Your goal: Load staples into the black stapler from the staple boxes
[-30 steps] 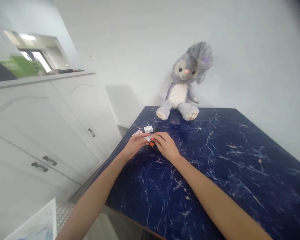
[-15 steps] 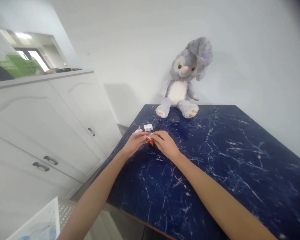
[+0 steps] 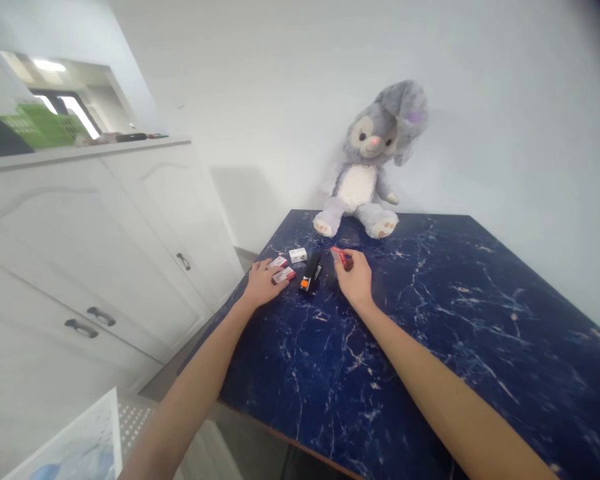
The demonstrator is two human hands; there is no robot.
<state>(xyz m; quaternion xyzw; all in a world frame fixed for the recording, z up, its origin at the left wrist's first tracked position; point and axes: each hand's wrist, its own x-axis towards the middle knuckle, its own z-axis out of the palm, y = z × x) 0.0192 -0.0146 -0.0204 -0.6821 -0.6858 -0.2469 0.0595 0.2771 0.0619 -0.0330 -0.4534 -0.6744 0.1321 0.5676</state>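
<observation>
Right now I've a red packet [image 3: 339, 255] pinched in my right hand [image 3: 355, 273], while my left hand [image 3: 263, 283] touches a red-and-white box [image 3: 283, 275], grip unclear, near the black stapler [image 3: 312, 268].

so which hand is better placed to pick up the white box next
Probably the left hand: it is nearer the white box, though whether it grips either box at its fingers is unclear. The right hand holds a red box, with the stapler between that hand and the white box.

A home room, seemingly — plush toy [image 3: 359, 185], white panelled cupboards [image 3: 75, 240], marbled blue tabletop [image 3: 460, 320].
</observation>
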